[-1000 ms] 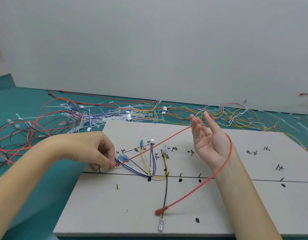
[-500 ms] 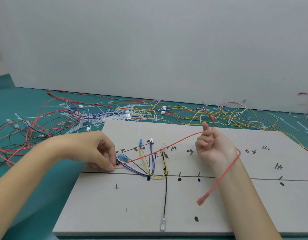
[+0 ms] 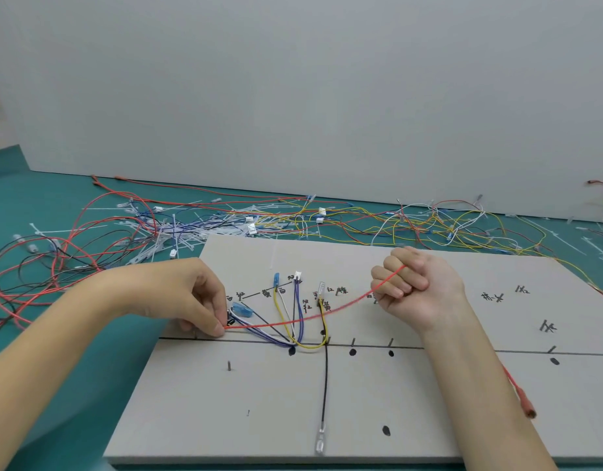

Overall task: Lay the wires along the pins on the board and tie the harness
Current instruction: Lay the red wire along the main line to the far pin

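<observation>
Nearest the camera, a black wire (image 3: 325, 385) runs down the grey board (image 3: 191, 419) from the drawn line to a clear terminal (image 3: 320, 442) near the front edge. To the right, past the right forearm, the free end of the red wire (image 3: 313, 317) hangs with its red terminal (image 3: 527, 406) over the board.

Farther in, the left hand (image 3: 194, 295) pinches 1 end of the red wire between thumb and fingertips, low on the board just above the drawn line. From there the wire stretches taut, rising to the right above the routed wires. The right hand (image 3: 415, 290) is closed in a fist around it, palm toward the camera, with the wire entering between the curled fingers.

Between the hands, yellow, purple and white wires (image 3: 293, 321) loop around the pins (image 3: 353, 342) on the line, and a blue connector (image 3: 242, 311) lies just beside the left hand.

Beyond the board, a tangle of loose wires (image 3: 361, 222) and white cable ties (image 3: 177, 236) is spread over the green table (image 3: 55, 198), up to the grey wall (image 3: 293, 79).
</observation>
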Demonstrator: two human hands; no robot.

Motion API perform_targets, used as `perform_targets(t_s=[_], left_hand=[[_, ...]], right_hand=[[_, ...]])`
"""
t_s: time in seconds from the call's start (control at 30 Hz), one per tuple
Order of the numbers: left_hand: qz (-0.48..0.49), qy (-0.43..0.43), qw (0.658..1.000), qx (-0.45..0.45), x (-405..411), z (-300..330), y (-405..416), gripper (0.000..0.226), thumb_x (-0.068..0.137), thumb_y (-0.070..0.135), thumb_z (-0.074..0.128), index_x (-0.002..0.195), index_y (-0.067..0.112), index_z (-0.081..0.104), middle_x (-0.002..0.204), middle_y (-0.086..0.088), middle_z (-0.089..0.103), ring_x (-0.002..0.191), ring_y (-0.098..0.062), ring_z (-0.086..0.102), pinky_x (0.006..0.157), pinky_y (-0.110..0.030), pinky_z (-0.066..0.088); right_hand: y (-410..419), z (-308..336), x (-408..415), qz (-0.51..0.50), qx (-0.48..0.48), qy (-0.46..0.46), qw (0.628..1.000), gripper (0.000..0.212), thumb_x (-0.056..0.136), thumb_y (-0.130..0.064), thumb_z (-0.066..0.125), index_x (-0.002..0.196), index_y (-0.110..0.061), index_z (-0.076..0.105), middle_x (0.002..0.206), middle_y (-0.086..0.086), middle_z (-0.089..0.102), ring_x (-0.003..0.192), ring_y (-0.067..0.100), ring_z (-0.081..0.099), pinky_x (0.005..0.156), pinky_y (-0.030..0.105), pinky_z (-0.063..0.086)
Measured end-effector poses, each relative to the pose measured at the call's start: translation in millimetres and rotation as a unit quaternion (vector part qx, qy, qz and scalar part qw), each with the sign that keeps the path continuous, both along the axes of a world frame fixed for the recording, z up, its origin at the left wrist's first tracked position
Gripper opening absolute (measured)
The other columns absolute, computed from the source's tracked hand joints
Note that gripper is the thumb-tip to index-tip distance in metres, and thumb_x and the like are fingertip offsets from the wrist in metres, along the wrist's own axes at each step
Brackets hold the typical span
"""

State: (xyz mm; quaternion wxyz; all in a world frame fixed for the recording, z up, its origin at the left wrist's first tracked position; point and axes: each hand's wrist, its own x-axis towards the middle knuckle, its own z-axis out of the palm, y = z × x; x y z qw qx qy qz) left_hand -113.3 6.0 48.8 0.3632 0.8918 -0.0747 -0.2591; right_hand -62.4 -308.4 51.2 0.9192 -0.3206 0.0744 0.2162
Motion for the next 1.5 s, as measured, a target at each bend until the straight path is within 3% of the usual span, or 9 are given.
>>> perform_targets(t_s=[0.13,0.3,0.47,0.57,0.8,1.03,1.23,1.37,1.5], left_hand=[[-0.006,0.002,1.000,-0.001,0.1,0.3,0.9,0.006,0.076,0.022,0.082,0.077,0.022,0.076,0.071,0.001,0.072,0.065,-0.007,0.066,0.062,-0.019,0.051],[-0.009,-0.002,1.000,0.002,0.2,0.1,0.7,0.007,0.075,0.023,0.082,0.075,0.024,0.076,0.069,0.003,0.071,0.063,-0.006,0.064,0.061,-0.019,0.051],[-0.026,-0.012,0.999,0.028,0.0,0.5,4.0,0.009,0.073,0.028,0.084,0.077,0.028,0.076,0.066,0.010,0.067,0.058,-0.006,0.056,0.059,-0.017,0.046],[-0.029,-0.019,0.999,0.027,0.2,0.0,5.3,0.009,0.073,0.029,0.084,0.077,0.030,0.076,0.065,0.012,0.065,0.058,-0.005,0.056,0.059,-0.016,0.046],[-0.034,-0.026,0.998,0.038,1.1,4.1,17.2,0.004,0.078,0.034,0.080,0.079,0.034,0.076,0.071,0.011,0.071,0.064,-0.007,0.059,0.064,-0.019,0.048],[-0.050,-0.015,0.998,0.026,1.2,7.8,28.5,0.013,0.078,0.030,0.080,0.089,0.036,0.077,0.087,0.006,0.075,0.084,-0.011,0.067,0.082,-0.022,0.052],[-0.069,-0.023,0.997,0.024,2.2,5.3,32.3,0.017,0.076,0.032,0.080,0.092,0.036,0.077,0.092,0.002,0.074,0.091,-0.023,0.067,0.090,-0.037,0.051],[-0.073,-0.016,0.997,0.027,2.0,5.2,32.1,0.029,0.066,0.052,0.073,0.093,0.040,0.075,0.091,0.006,0.073,0.088,-0.021,0.066,0.088,-0.036,0.051],[-0.069,-0.012,0.997,0.015,2.7,3.4,31.9,0.030,0.065,0.053,0.074,0.091,0.038,0.076,0.087,0.004,0.074,0.078,-0.013,0.066,0.079,-0.028,0.053]], right_hand=[[2.1,3.4,5.9,-0.114,-0.156,-0.025,0.981,0.043,0.098,-0.022,0.026,0.064,-0.013,0.051,0.040,-0.006,0.024,0.031,0.009,0.018,0.033,0.014,0.016],[-10.2,4.0,7.0,-0.289,-0.238,-0.044,0.926,0.021,0.100,-0.016,0.042,0.088,-0.010,0.057,0.050,-0.003,0.040,0.031,0.008,0.028,0.034,0.013,0.023],[-10.8,-0.6,-10.0,-0.180,-0.448,-0.142,0.864,0.026,0.101,-0.015,0.045,0.089,0.000,0.063,0.065,0.009,0.064,0.039,0.011,0.055,0.037,0.019,0.044],[-18.5,-3.3,-20.6,-0.100,-0.528,-0.133,0.833,0.021,0.100,-0.005,0.044,0.094,0.006,0.060,0.063,0.016,0.058,0.032,0.006,0.049,0.034,0.016,0.038],[-50.1,-2.2,-40.5,-0.137,-0.560,-0.125,0.807,0.034,0.101,-0.014,0.047,0.074,0.004,0.059,0.060,0.016,0.057,0.029,0.005,0.045,0.029,0.014,0.033],[-70.7,-14.3,-51.5,-0.128,-0.573,-0.108,0.802,0.032,0.096,-0.018,0.057,0.076,0.006,0.064,0.046,0.008,0.059,0.029,0.010,0.044,0.027,0.018,0.031],[-69.5,-26.0,-53.4,-0.109,-0.581,-0.095,0.801,0.035,0.096,-0.022,0.058,0.075,0.005,0.063,0.046,0.012,0.059,0.028,0.014,0.044,0.027,0.018,0.029],[-69.6,-28.6,-52.7,-0.099,-0.587,-0.091,0.799,0.039,0.096,-0.025,0.058,0.071,0.004,0.062,0.045,0.014,0.057,0.028,0.016,0.044,0.027,0.018,0.028],[-68.0,-28.4,-54.9,-0.116,-0.564,-0.089,0.813,0.039,0.096,-0.026,0.057,0.071,0.004,0.062,0.045,0.014,0.057,0.028,0.015,0.042,0.028,0.015,0.026]])
